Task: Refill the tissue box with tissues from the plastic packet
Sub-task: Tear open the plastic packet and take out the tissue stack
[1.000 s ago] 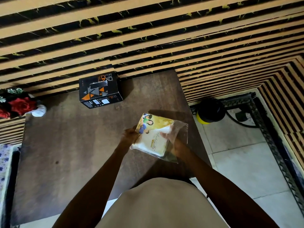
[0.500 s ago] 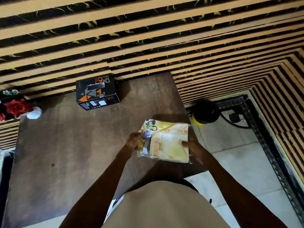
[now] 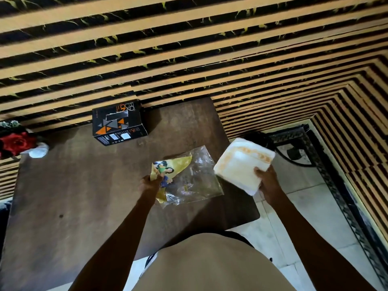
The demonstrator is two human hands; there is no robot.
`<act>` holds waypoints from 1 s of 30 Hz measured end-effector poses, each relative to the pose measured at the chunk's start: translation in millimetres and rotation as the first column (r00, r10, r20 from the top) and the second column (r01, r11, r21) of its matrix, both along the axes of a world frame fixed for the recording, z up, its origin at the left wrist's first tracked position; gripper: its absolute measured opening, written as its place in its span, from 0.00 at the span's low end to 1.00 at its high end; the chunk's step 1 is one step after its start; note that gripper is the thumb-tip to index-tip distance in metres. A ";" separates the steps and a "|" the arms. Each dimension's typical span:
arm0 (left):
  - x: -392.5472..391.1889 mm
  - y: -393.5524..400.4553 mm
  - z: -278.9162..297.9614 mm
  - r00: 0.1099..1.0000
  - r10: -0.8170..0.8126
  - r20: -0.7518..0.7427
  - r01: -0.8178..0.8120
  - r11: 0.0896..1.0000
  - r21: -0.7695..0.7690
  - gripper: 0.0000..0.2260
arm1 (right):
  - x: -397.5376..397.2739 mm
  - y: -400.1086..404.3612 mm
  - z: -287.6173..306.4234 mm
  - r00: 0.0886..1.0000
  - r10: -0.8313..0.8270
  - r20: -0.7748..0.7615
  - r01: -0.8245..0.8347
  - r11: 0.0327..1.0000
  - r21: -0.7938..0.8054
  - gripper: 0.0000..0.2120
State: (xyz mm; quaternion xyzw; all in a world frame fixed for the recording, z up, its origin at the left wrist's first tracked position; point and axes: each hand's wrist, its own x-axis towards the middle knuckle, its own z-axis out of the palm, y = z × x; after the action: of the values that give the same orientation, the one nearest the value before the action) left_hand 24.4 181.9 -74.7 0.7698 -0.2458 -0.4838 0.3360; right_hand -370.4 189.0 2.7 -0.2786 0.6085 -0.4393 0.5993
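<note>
Two hands busy: left hand (image 3: 149,182) pinching empty plastic packet (image 3: 186,179) mid-frame over counter (image 3: 73,196); right hand (image 3: 267,181) fingers clamped on tissue stack (image 3: 241,164); tissue box (image 3: 118,122) upper left.

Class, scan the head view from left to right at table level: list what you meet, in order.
Red flower → black box → left hand → plastic packet → tissue stack → right hand.
</note>
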 end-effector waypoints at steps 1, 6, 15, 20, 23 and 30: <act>-3.4 1.7 5.5 1.000 0.008 -0.016 -0.008 1.000 -0.009 0.11 | -4.9 0.2 4.7 0.997 -0.053 0.065 0.054 0.998 -0.019 0.28; -35.2 1.1 20.0 0.990 0.026 -0.137 -0.034 0.998 -0.052 0.06 | -4.2 -6.0 26.9 0.911 -0.085 0.403 0.079 0.996 0.032 0.20; -58.4 18.3 24.7 0.977 -0.028 -0.212 0.052 0.992 0.113 0.10 | 50.0 25.9 -26.2 0.853 0.463 0.241 -0.512 0.833 0.210 0.30; -62.5 33.0 21.0 0.969 -0.176 -0.174 0.201 0.970 0.136 0.04 | 55.7 36.8 -44.1 0.891 0.432 0.136 -0.450 0.812 0.371 0.18; -62.4 28.2 20.0 0.973 -0.160 -0.169 0.146 0.985 -0.091 0.04 | 58.6 33.1 -41.3 0.886 0.416 0.205 -0.463 0.812 0.354 0.21; -63.7 -12.1 18.0 0.994 -0.108 0.011 0.109 0.988 -0.114 0.03 | 61.7 29.7 -40.9 0.858 0.492 0.144 -0.509 0.784 0.354 0.12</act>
State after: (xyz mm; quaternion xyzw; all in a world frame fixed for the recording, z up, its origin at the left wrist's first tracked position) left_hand -39.3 169.9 -56.7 0.7359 -0.3153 -0.4848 0.3521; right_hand -308.7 218.7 -38.2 -0.2989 0.5726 -0.1442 0.7496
